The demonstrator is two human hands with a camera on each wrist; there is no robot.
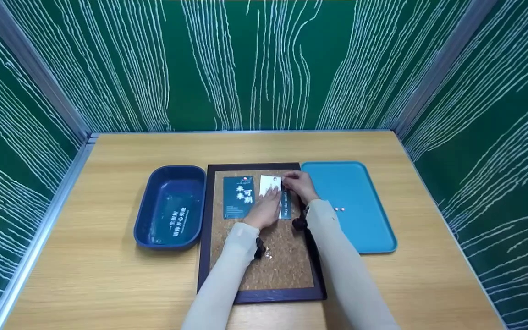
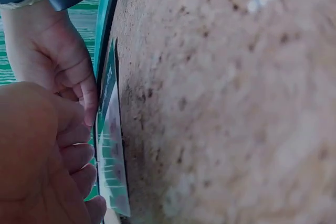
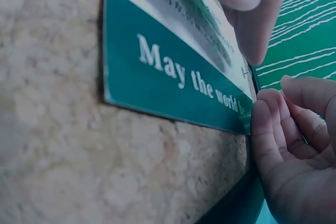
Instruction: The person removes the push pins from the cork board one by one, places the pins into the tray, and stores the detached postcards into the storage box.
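Note:
My left hand (image 1: 267, 208) lies over a white-and-green card (image 1: 286, 207), its fingers extended toward the card's upper part on the cork board (image 1: 287, 266). Near that card's top is a small round pin-like spot (image 1: 274, 179). My right hand (image 1: 299, 184) is at the upper right corner of the card. In the right wrist view the bent fingertips (image 3: 261, 109) meet the end of the green strip printed "May the world" (image 3: 184, 80); I cannot tell whether they pinch it. To the left, a green card (image 1: 236, 199) carries a pinkish pin (image 1: 245, 178) at its top right.
A deep blue basin (image 1: 142, 215) with a green printed card (image 1: 174, 222) inside stands left of the board. On the right, a light blue tray (image 1: 360, 229) holds two small pinkish-white pins (image 1: 339, 209). Small shiny pieces (image 1: 268, 252) lie on the cork. Green panels surround the table.

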